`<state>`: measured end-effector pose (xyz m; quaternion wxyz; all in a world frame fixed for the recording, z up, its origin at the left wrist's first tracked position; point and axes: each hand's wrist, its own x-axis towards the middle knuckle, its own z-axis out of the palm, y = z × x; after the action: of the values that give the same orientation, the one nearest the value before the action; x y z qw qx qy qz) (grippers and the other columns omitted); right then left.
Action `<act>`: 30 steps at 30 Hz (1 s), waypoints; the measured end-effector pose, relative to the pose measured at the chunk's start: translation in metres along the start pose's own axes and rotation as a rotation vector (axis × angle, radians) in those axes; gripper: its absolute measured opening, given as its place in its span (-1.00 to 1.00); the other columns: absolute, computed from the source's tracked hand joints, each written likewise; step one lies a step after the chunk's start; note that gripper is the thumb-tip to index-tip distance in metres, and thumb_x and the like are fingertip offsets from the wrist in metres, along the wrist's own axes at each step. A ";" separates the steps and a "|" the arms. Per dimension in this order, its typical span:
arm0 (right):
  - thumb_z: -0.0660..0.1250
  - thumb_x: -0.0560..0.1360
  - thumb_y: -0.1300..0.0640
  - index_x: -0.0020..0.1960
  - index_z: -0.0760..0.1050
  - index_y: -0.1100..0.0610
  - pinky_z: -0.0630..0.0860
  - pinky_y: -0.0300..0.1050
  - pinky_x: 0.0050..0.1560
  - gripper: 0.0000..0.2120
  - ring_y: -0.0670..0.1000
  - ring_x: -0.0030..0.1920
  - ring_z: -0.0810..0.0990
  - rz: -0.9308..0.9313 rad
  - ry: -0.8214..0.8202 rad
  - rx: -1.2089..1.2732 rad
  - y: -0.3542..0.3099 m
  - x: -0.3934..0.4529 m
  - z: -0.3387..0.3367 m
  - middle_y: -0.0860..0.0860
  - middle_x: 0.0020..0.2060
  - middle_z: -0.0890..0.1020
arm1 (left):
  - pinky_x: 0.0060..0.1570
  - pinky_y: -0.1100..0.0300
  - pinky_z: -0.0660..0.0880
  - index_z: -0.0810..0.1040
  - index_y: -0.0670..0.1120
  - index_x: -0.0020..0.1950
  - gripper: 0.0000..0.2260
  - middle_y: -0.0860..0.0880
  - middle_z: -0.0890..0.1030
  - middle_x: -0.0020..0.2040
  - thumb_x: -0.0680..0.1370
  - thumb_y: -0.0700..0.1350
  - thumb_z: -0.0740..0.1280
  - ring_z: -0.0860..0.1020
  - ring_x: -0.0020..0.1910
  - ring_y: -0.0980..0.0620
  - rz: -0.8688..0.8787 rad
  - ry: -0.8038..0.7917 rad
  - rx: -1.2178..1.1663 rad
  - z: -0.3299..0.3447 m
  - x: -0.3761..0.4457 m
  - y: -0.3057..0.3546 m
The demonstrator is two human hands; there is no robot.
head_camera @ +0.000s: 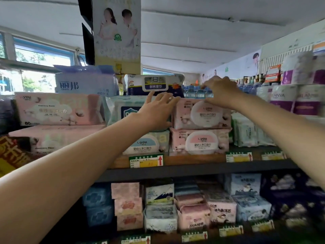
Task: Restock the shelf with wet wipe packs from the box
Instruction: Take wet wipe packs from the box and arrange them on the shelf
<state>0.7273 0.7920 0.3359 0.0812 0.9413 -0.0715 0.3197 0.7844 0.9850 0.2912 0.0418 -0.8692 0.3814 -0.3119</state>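
The placing step is judged to be in hand. The upper pink soft-plastic wet wipe pack with a round white lid (202, 114) is stacked on an identical lower pink pack (199, 141) on the dark-edged wooden shelf (193, 169).

The left hand (158, 110) is laid against the left end of the upper pack, its fingers (168, 99) straight and spread; nothing is gripped. The right hand (219, 92) is set over the pack's top rear edge, its fingers (208, 83) bent downward. Whether the pack is pinched or only pressed cannot be told.

The box is not seen in the head view.

For the next move, the pack is to be squared flush over the lower one, then both hands withdrawn and a further pack fetched.

Legible writing: "Liyou" is printed on both pink lids and on the pale blue-lidded pack (146, 143) beside the lower one. "You" and "60" are read on the long pink tissue pack (58, 109) at left. Red arrows are printed on the green-and-yellow price tag (146, 160). Other text is too blurred.
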 end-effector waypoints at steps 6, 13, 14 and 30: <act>0.36 0.44 -0.09 0.50 0.04 0.11 0.31 0.06 0.32 -0.22 0.22 0.38 0.30 0.179 -0.074 0.364 0.063 -0.010 0.018 0.20 0.44 0.18 | 0.46 -0.11 -0.22 -0.17 -0.09 0.54 -0.10 -0.14 -0.15 0.55 0.46 0.17 0.35 -0.18 0.54 -0.11 -0.044 -0.014 0.103 0.004 0.033 0.030; 0.24 0.49 -0.18 0.12 0.30 0.16 0.58 0.08 0.05 -0.56 0.13 0.03 0.59 0.044 -0.254 0.601 0.093 0.003 0.036 0.11 0.06 0.49 | 0.45 -0.20 -0.13 0.11 -0.12 0.46 -0.19 -0.13 0.25 0.45 0.38 0.13 0.44 0.17 0.47 -0.12 -0.315 -0.238 0.249 -0.001 0.061 0.062; 0.26 0.49 -0.18 0.08 0.30 0.17 0.58 0.10 0.06 -0.57 0.14 0.05 0.58 0.008 -0.237 0.606 0.097 0.004 0.037 0.11 0.06 0.49 | 0.46 -0.21 -0.10 0.11 -0.14 0.46 -0.17 -0.14 0.25 0.45 0.36 0.11 0.46 0.18 0.46 -0.14 -0.372 -0.286 0.275 -0.004 0.067 0.070; 0.20 0.52 0.36 0.16 0.53 0.29 0.56 0.03 0.12 -0.75 0.18 0.04 0.62 0.215 -0.402 0.627 0.294 -0.014 0.128 0.18 0.02 0.61 | 0.31 0.03 0.37 0.35 -0.18 0.36 -0.59 -0.15 0.33 0.37 0.54 -0.08 0.26 0.36 0.33 -0.11 -0.109 -0.238 -0.099 0.080 0.176 0.257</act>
<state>0.7371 0.4806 0.2585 -0.2601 0.9515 -0.0831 0.1420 0.7572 0.6689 0.2371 0.0270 -0.9205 0.3408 -0.1893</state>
